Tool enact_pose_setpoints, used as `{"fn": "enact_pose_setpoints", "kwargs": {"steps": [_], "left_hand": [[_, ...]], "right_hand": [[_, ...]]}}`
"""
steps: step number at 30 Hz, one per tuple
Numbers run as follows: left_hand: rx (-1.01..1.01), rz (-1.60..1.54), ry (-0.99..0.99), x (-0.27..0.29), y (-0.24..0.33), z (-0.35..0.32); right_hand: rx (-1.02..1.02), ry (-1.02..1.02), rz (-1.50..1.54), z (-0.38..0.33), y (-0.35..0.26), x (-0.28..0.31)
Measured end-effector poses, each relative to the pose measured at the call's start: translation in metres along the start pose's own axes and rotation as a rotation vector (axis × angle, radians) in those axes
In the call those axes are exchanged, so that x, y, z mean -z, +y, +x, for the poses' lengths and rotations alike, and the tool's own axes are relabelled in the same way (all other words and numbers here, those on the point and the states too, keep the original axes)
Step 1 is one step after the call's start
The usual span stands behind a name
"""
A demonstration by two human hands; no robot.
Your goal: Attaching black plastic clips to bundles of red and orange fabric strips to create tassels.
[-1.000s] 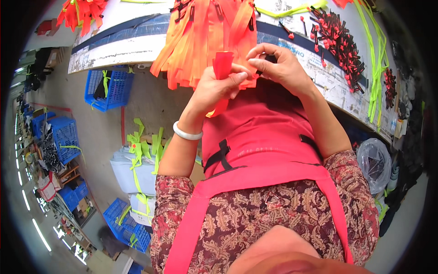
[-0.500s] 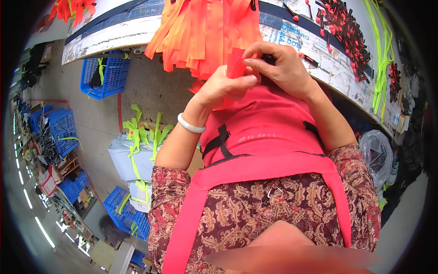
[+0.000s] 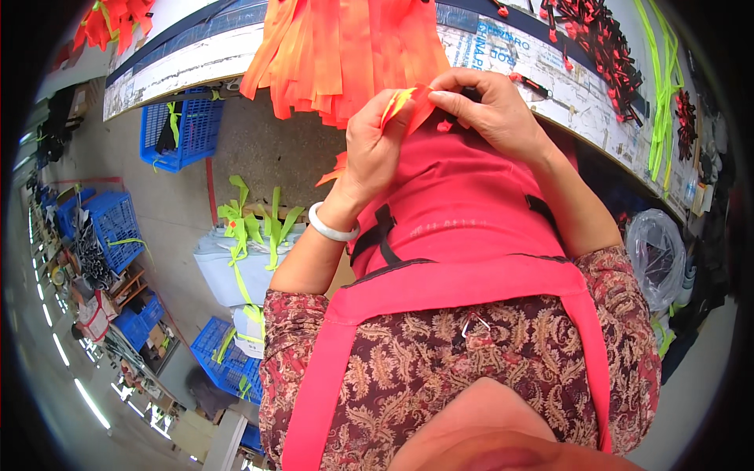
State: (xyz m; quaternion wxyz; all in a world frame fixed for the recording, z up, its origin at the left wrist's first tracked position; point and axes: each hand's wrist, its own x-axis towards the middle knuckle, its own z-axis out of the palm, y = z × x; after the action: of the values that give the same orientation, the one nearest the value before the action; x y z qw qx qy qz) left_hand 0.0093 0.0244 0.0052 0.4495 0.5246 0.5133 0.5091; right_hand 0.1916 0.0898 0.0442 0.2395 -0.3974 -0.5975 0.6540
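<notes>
My left hand [image 3: 372, 145] is closed round an orange fabric strip [image 3: 420, 106], and a yellow piece [image 3: 398, 104] shows at its fingertips. Thumb and forefinger of my right hand [image 3: 499, 118] pinch the same strip's upper end. Beneath the right fingers a small red and black piece [image 3: 445, 125] partly shows; whether those fingers hold it is hidden. Just beyond both hands, a thick bunch of orange strips [image 3: 338, 59] hangs over the table edge. A loose orange end [image 3: 334, 171] sticks out by my left wrist.
The worktable [image 3: 188, 67] runs across the top. On its right lie a heap of black and red clips [image 3: 601, 47] and long neon-yellow strips [image 3: 662, 94]. A blue crate [image 3: 184, 133] stands below the table at left; yellow-tied grey bundles [image 3: 224, 267] sit lower down. A clear plastic bag [image 3: 656, 255] is at right.
My left hand has turned and shifted slightly up, and the yellow piece now shows in it. The orange strip is tilted toward my right hand, which stays pinched on it.
</notes>
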Motion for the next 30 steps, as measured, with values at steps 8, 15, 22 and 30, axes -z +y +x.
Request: {"fn": "enact_pose_setpoints", "kwargs": {"steps": [8, 15, 22, 30], "left_hand": [[0.141, -0.031, -0.202, 0.01, 0.01, 0.0], [-0.189, 0.242, -0.162, -0.001, -0.006, -0.004], [0.19, -0.333, -0.04, 0.0, -0.01, -0.002], [0.285, -0.402, -0.152, -0.003, -0.012, -0.016]], "right_hand": [[0.176, -0.1, -0.309, -0.008, 0.012, -0.001], [0.095, -0.027, -0.188, -0.009, 0.034, -0.011], [-0.265, 0.05, 0.283, -0.014, 0.041, -0.008], [-0.112, 0.001, 0.273, -0.023, 0.031, -0.01]]}}
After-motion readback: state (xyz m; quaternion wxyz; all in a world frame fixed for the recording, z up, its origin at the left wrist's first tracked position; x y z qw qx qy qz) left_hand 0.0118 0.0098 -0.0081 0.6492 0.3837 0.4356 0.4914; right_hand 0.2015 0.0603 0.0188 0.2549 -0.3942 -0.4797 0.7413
